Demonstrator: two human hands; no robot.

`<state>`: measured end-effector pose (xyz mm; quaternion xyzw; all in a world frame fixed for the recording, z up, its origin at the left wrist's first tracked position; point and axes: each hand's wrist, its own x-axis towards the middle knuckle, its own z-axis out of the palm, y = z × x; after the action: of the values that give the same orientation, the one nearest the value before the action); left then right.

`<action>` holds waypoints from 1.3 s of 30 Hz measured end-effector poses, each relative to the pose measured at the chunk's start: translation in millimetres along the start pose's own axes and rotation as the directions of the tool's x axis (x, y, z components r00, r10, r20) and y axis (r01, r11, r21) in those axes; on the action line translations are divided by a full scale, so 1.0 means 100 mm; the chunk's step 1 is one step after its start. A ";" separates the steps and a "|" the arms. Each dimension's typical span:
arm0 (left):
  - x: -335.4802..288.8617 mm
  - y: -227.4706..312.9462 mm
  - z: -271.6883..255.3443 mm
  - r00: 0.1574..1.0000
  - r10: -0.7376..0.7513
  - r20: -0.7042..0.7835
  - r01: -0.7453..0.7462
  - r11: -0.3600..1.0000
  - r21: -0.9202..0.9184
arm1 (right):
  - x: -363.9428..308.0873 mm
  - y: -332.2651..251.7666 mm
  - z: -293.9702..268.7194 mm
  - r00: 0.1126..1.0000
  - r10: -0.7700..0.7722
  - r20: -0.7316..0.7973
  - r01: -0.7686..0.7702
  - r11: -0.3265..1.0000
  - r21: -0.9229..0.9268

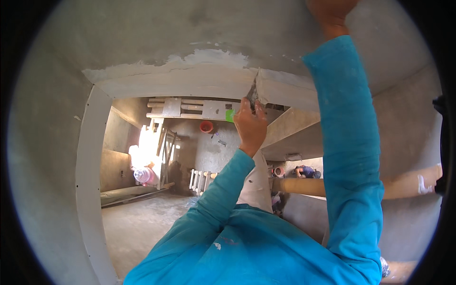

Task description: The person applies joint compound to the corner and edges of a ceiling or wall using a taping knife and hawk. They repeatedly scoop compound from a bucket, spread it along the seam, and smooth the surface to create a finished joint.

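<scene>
A pink-capped person (142, 175) stands far below at left; the left hand (250, 126) has its fingers wrapped around a small trowel (252, 93), blade pressed against the white-plastered beam edge (190, 80); the right hand (331, 13) lies against the grey ceiling (142, 28), its grip impossible to tell

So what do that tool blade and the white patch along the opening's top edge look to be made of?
The blade in the left hand looks like thin metal, dull grey and smeared; its small size leaves that uncertain. The white patch looks like fresh plaster or putty: matte, brighter than the grey wall, with ragged, spread edges. The right hand rests against that wall higher up.
</scene>
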<state>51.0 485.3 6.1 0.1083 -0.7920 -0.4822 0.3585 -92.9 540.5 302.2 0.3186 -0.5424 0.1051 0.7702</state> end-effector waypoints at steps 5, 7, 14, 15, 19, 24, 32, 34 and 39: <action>0.01 -0.03 -0.44 0.951 -0.306 0.052 0.297 0.847 -0.442 | -0.35 -0.40 -0.79 0.717 0.681 0.150 -0.662 0.596 0.455; 0.02 -0.01 -0.67 0.879 -0.458 0.133 0.422 0.617 -0.664 | -0.69 -0.79 -1.29 0.557 0.814 0.161 -0.757 0.419 0.502; 0.05 0.01 -0.99 0.753 -0.576 0.317 0.536 0.259 -0.804 | -1.65 -2.24 -2.26 -0.631 0.332 0.701 -0.519 -0.852 -0.064; 0.04 0.02 -0.97 0.756 -0.562 0.335 0.540 0.246 -0.805 | -1.70 -2.28 -2.25 -0.604 0.282 0.746 -0.477 -0.877 -0.055; 0.08 0.06 -0.84 0.707 -0.555 0.438 0.639 0.237 -0.732 | -1.75 -2.23 -2.05 -0.545 0.240 0.803 -0.486 -0.871 -0.070; 0.22 -0.03 -0.67 0.700 -0.523 0.486 0.694 0.336 -0.637 | -1.76 -2.16 -1.77 -0.527 0.414 0.742 -0.571 -0.819 0.052; 0.77 -0.25 -0.91 0.844 -0.535 0.035 0.448 0.667 -0.596 | -1.85 -1.71 -1.52 -0.686 0.375 0.623 -0.517 -0.854 -0.056; 1.32 -0.04 -1.12 0.985 -0.008 -0.173 -0.066 0.906 -0.418 | -1.84 -1.50 -1.31 -0.725 0.335 0.602 -0.468 -0.881 -0.073; 2.67 0.88 -1.45 0.434 0.801 -0.413 -0.694 0.589 0.414 | -1.83 -0.99 -0.77 -0.708 0.298 0.640 -0.342 -0.938 0.058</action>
<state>-28.4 293.2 244.4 -0.0864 -0.6534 -0.1428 0.7384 -54.9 543.7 83.8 -0.1801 -0.3774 0.9039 -0.0897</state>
